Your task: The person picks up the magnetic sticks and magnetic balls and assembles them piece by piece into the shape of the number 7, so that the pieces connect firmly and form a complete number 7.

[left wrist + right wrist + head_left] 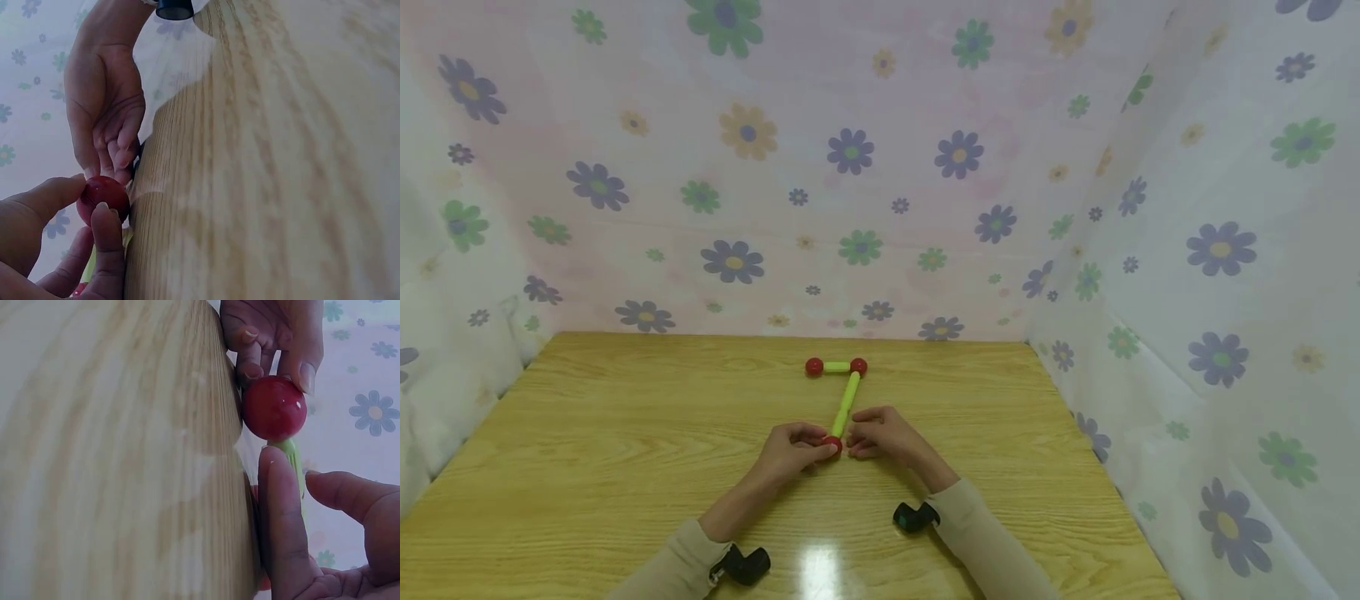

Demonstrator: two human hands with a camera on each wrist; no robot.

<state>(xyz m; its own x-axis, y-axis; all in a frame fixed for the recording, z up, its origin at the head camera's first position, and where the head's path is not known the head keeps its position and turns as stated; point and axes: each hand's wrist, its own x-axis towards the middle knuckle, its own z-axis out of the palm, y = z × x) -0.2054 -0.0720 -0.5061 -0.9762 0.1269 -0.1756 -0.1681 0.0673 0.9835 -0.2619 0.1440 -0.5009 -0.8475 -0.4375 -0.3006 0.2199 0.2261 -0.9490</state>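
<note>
Three red balls and yellow-green rods form a bent, Z-like shape on the table. My left hand (786,452) pinches the near red ball (103,195) between thumb and fingertips, at the lower end of the long yellow-green rod (847,403). Just right of that ball is my right hand (886,435), its fingers loosely bent and apart, gripping nothing. In the right wrist view a fingertip of it lies close below the ball (274,407). Farther back, a short yellow-green rod (837,367) joins the corner ball (859,366) to the far left ball (814,367).
The wood-grain table (625,450) is bordered at the back and sides by flower-printed cloth (805,167). A black wrist device sits at each cuff, one on the left (747,567) and one on the right (914,518). Light glares off the table's front.
</note>
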